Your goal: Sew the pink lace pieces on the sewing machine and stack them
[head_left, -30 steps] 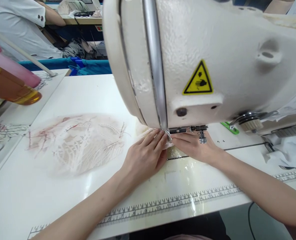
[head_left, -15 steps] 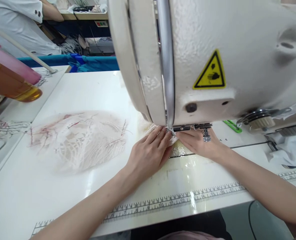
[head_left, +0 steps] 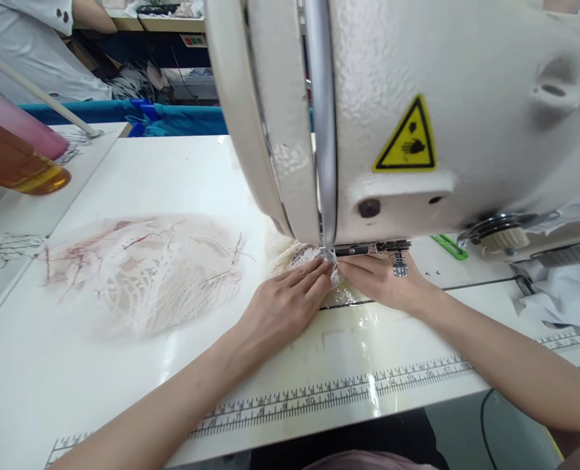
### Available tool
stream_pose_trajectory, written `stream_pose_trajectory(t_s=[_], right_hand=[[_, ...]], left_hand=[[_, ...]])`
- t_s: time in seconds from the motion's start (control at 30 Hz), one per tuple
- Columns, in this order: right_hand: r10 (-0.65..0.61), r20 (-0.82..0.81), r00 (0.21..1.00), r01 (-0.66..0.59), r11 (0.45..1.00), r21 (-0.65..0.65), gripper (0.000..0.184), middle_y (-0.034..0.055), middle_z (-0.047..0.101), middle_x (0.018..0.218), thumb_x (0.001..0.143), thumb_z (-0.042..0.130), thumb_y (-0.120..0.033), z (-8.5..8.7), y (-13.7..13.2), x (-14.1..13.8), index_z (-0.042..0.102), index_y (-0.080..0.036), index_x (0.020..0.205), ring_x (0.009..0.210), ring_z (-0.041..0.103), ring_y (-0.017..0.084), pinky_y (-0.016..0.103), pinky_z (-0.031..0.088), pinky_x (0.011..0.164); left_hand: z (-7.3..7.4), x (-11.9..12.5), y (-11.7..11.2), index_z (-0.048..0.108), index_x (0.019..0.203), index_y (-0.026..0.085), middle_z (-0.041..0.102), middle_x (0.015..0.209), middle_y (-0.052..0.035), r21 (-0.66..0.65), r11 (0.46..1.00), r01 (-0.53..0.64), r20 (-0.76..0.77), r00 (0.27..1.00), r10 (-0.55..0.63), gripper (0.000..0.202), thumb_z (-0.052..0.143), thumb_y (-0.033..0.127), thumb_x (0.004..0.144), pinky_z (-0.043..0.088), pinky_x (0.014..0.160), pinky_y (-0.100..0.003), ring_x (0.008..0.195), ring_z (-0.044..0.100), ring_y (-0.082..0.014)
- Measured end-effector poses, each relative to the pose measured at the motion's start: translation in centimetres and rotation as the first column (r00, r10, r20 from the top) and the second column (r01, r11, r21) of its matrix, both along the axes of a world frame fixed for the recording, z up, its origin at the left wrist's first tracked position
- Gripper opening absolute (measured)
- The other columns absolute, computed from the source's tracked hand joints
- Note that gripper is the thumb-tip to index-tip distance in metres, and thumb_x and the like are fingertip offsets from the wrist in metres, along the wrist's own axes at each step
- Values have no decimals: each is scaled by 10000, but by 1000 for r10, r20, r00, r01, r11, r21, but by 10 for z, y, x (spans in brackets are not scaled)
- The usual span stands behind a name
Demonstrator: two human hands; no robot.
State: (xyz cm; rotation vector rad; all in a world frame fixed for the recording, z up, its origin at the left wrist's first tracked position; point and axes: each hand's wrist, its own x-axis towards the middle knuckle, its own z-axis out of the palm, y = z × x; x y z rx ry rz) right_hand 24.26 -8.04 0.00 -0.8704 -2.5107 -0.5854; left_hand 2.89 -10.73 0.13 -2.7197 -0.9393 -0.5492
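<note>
A big cream sewing machine head fills the upper right and hides the needle. Under it lies a small piece of white lace. My left hand rests on the lace from the left, fingers together and pressed flat, tips at the presser foot. My right hand comes in from the right, its fingertips pinching the lace edge just in front of the foot. Both hands touch the lace and almost meet at the needle area.
A blurred heap of white lace with red threads lies left on the white table. A printed ruler runs along the front edge. Pink and amber cones stand far left. Another person in white is behind. A green tool lies right.
My left hand has slid slightly back toward me, uncovering more lace behind its fingertips. The right hand stays at the foot. The view shifted a little.
</note>
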Motion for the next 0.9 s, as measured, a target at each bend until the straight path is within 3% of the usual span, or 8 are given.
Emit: stream_pose_trajectory(t_s=[0.1,0.27,0.53,0.67,0.9], right_hand=[[55,-5,998,-54,998,28,243,-51,713,914,837,488,-13,0,-1,-3,628,-196,911,744,581,100,288,396,627],[116,1,993,-115,991,-68,233,-17,706,982,890,477,-38,-11,-2,-10,610,-208,978,875,593,99,268,453,735],[151,-123,981,-146,988,44,152,-61,717,835,848,572,-27,-13,-5,-19,628,-167,865,889,617,67,215,488,807],[174,-133,976,-180,983,-40,199,-39,722,889,855,541,-7,-14,-4,-14,638,-163,932,945,617,80,222,476,790],[100,-121,988,-123,970,-209,305,-12,714,994,869,492,-2,-18,-9,-11,653,-223,1005,1005,606,117,260,473,803]], left_hand=[[1,-2,2,647,998,83,692,1146,-97,22,1000,-12,16,1000,11,226,432,131,947,589,884,-325,1095,644,-212],[3,-5,7,650,983,89,713,1099,-86,31,999,-32,40,999,31,246,409,118,937,591,878,-326,1055,665,-211],[-1,-8,8,640,1088,86,671,1183,-109,53,998,-44,-3,999,44,263,426,143,946,585,895,-337,1097,643,-223],[-4,-12,9,615,1190,92,646,1219,-106,73,997,-14,-31,999,16,307,442,171,949,581,916,-372,1125,625,-237],[-5,-10,8,646,1156,93,667,1178,-99,101,995,-25,-22,999,28,292,475,174,934,593,892,-366,1092,644,-241]])
